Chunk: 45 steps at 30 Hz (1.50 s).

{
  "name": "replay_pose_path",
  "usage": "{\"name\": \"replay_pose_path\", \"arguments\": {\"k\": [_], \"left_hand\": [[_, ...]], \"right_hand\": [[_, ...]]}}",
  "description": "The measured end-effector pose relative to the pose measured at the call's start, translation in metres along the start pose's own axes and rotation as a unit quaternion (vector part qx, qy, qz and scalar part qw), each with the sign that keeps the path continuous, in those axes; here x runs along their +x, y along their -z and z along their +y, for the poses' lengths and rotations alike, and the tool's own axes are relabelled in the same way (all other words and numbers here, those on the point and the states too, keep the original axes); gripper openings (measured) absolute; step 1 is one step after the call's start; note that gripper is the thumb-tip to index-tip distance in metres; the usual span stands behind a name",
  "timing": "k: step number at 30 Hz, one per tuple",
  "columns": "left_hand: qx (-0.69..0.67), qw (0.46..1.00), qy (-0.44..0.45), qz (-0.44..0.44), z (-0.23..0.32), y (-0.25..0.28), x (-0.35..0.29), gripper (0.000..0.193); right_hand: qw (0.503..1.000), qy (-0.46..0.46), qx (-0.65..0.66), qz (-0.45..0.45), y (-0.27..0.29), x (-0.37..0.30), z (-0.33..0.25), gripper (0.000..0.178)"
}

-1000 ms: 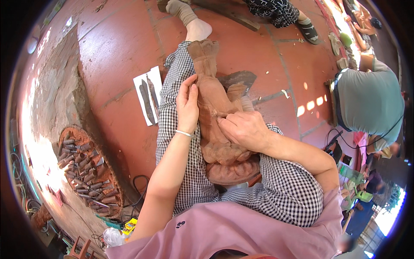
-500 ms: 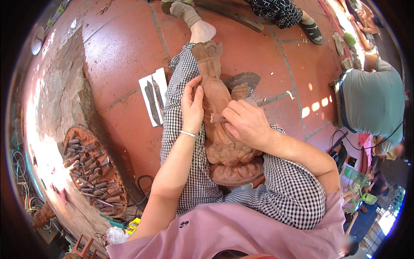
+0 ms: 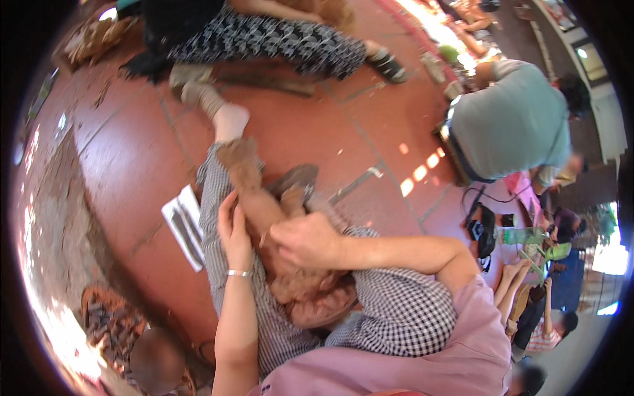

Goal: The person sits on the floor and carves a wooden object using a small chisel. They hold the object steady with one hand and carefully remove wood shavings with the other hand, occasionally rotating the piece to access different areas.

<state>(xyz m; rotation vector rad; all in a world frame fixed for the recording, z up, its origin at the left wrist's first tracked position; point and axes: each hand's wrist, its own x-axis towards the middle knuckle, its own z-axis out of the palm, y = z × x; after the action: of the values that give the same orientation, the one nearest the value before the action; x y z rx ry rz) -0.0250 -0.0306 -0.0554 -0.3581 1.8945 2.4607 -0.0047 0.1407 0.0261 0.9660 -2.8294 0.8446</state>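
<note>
A reddish-brown carved wooden figure (image 3: 261,206) lies lengthwise between my legs, its narrow end toward my bare foot and its bulging, carved base near my lap. My left hand (image 3: 236,232) rests along the figure's left side, fingers stretched and thumb apart. Over the middle of the carving, my right hand (image 3: 307,241) is closed, knuckles up. A small brown strip (image 3: 265,237) pokes out at its fingertips against the wood; most of it is hidden, and its kind is unclear. A dark, flat-looking piece (image 3: 297,179) shows beyond the right hand.
Left of my leg, a white sheet (image 3: 173,228) carries dark, flat, long tools. A tray of wooden-handled tools (image 3: 105,323) sits lower left. A person in patterned trousers (image 3: 277,43) sits ahead by a wooden beam (image 3: 271,82); another in a grey-green shirt (image 3: 508,122) sits at right.
The view has swung, so the carving and both hands appear lower and further left. More of the person ahead shows. Both hands stay on the carving, the right one still closed.
</note>
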Motion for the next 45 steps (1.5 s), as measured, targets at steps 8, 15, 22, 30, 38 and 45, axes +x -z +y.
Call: {"name": "replay_pose_path", "arguments": {"k": [8,15,22,30,38,45], "left_hand": [[-0.022,1.0,-0.01,0.002,-0.004,-0.003,0.0,0.035],[-0.016,1.0,-0.02,-0.007,-0.008,-0.001,0.0,0.036],[-0.007,1.0,-0.013,-0.006,-0.002,0.0,0.0,0.034],[-0.001,1.0,-0.007,-0.011,-0.004,-0.001,0.0,0.035],[-0.002,1.0,-0.023,-0.002,-0.009,-0.001,0.002,0.035],[-0.015,1.0,-0.023,-0.004,-0.009,0.002,0.001,0.034]], "right_hand": [[0.999,0.01,0.009,0.032,-0.015,0.01,0.007,0.023],[1.0,0.022,0.005,-0.001,-0.005,0.001,0.002,0.025],[1.0,0.01,0.001,0.01,-0.013,0.005,0.0,0.024],[1.0,0.014,-0.02,0.004,-0.015,0.01,0.005,0.022],[1.0,0.019,-0.017,0.005,-0.015,0.01,0.003,0.021],[0.999,-0.009,-0.012,-0.032,-0.008,0.003,-0.006,0.021]]}}
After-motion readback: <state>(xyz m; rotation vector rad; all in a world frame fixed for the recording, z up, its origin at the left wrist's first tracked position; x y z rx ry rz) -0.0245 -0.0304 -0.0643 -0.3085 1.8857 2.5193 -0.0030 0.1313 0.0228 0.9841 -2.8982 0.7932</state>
